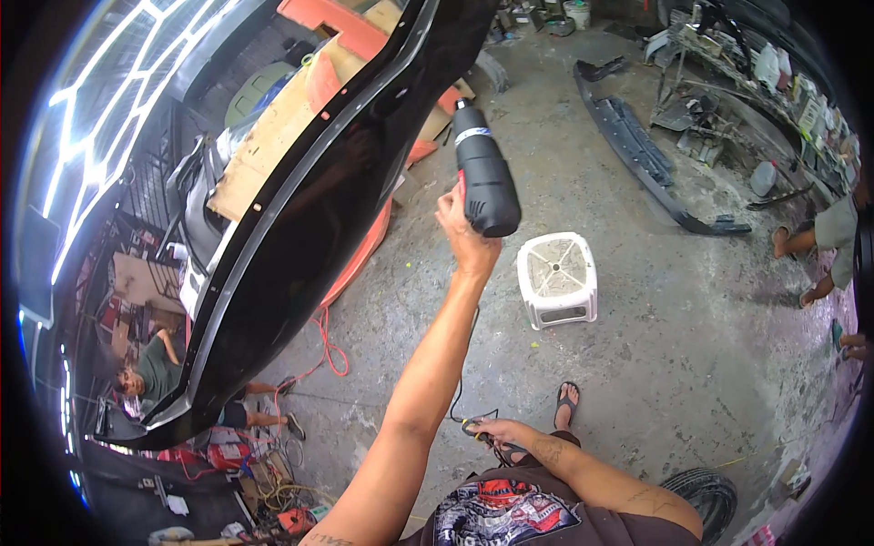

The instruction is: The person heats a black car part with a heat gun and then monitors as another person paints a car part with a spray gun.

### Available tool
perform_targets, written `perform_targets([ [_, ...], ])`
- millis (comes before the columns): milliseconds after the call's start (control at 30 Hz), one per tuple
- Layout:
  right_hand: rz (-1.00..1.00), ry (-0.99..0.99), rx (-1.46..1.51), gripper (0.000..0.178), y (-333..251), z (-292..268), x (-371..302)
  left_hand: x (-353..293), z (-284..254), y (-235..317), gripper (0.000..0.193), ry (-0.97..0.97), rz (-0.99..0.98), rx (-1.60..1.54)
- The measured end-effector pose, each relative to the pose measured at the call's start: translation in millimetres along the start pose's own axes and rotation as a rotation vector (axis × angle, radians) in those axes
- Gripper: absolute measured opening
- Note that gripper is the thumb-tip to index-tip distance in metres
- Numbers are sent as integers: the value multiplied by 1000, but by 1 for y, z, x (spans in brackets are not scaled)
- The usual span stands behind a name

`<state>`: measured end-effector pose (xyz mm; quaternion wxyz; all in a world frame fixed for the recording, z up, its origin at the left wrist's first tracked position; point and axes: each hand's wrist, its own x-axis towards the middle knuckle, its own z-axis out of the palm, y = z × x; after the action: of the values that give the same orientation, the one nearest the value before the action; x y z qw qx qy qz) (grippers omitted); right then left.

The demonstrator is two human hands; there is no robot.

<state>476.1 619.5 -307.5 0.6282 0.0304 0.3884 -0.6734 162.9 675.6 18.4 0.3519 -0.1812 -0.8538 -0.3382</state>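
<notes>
My left hand [464, 238] is raised in front of me, closed around a black power tool [487, 173] with a narrow metal tip pointing away. Whether it is a drill or a heat gun, I cannot tell. A large glossy black car body panel [314, 218] slants across the left, its near edge beside the tool. Lower down, close to my body, my right hand [496, 430] is closed on a black cable [457, 400]. Something small and yellow-and-black [471, 428] shows at its fingertips, too small to name.
A white plastic stool [557, 268] stands on the concrete floor. A long dark bumper part [642, 155] lies beyond it, near a cluttered workbench [728, 82]. A red cord [332, 350] runs under the panel. One person [159, 369] is at left, others at the right edge. A tyre [706, 496] lies near.
</notes>
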Motion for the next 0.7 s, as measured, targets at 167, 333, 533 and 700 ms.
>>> perform_targets([
  [167, 2, 12, 42, 66, 6, -3, -10, -41, -45, -4, 56, -73, -75, -252],
  [333, 65, 58, -59, 74, 23, -20, 12, -97, -123, -7, 62, -69, -76, -180],
  [533, 179, 173, 19, 68, 32, 3, 1, -191, -207, -48, 62, -18, -288, 39],
  [700, 270, 151, -17, 68, 53, 3, 15, -251, -255, -67, 63, -14, -289, 200],
])
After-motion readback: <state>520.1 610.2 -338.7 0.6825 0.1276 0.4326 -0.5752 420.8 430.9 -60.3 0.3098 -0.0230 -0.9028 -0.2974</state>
